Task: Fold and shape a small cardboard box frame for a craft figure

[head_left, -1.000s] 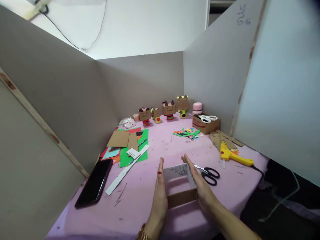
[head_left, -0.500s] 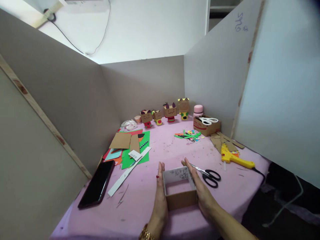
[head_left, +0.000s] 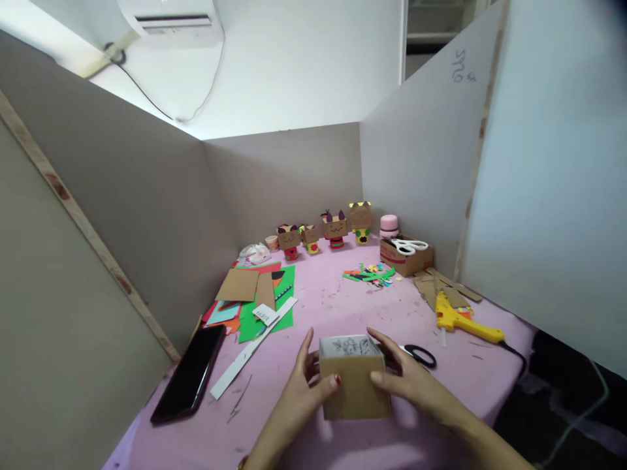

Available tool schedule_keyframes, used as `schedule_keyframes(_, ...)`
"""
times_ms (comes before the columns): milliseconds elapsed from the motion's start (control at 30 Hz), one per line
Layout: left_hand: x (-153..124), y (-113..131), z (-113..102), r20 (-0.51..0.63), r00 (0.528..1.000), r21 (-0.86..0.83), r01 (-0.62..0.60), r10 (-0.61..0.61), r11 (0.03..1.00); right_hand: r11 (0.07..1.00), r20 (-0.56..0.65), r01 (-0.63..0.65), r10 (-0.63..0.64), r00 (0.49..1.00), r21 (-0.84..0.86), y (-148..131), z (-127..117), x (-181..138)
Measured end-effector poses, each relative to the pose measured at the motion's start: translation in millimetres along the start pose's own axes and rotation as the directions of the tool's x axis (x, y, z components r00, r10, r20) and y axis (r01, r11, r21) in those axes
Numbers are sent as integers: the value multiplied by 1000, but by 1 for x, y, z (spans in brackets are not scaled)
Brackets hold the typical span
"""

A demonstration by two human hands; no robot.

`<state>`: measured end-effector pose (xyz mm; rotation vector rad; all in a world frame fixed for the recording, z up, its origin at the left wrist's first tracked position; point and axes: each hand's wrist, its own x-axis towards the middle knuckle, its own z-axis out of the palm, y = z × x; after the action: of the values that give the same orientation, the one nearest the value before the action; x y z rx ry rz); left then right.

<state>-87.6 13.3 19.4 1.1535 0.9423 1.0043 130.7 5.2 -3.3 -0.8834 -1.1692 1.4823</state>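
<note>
A small open cardboard box point(head_left: 356, 391), brown outside and white with black line drawings inside, is tilted with one brown side facing me. My left hand point(head_left: 313, 378) grips its left side, the thumb with a red nail lying on the front face. On the right side my right hand point(head_left: 399, 372) holds it the same way, thumb on the front and fingers behind. Just behind that hand lie black-handled scissors point(head_left: 422, 356), partly covered by it.
At left are a black phone point(head_left: 190, 372), a white strip point(head_left: 255, 349), green paper point(head_left: 288, 316) and cardboard. A yellow glue gun point(head_left: 465, 323) with a cord lies right. Several cardboard figures point(head_left: 336, 228) stand at the back beside a carton point(head_left: 406, 261) with white scissors. Paper scraps point(head_left: 369, 275) lie mid-table.
The box has tipped so its brown side faces me more. My hands went from flat palms pressed on its sides to a grip with thumbs on the front. The view has tilted up slightly.
</note>
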Motion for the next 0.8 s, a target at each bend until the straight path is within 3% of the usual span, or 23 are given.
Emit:
schedule_keyframes(67,11,-2,-3,-65,996,-24,61,-62,998,999,-46,-50,51,998,6,-4,2,10)
schedule_keyframes(200,26,-3,-8,-64,995,-27,75,-77,997,997,-74,-81,80,994,-7,-12,3,27)
schedule_keyframes(300,35,9,-10,-68,998,0,-13,13,1000,999,-85,-36,34,996,-24,-22,4,37)
schedule_keyframes(400,53,31,-16,-102,980,34,-167,169,985,999,-170,6,-14,985,-49,-29,-2,53)
schedule_keyframes(567,106,57,-42,-200,941,47,-271,275,962,993,-281,4,-37,959,-118,-30,-28,86)
schedule_keyframes(700,150,58,-63,-228,929,20,-295,292,955,980,-286,-3,-55,956,-198,-21,-54,97)
schedule_keyframes(800,179,55,-74,-213,929,-13,-312,302,950,940,-254,28,-121,960,-340,-3,-72,87)
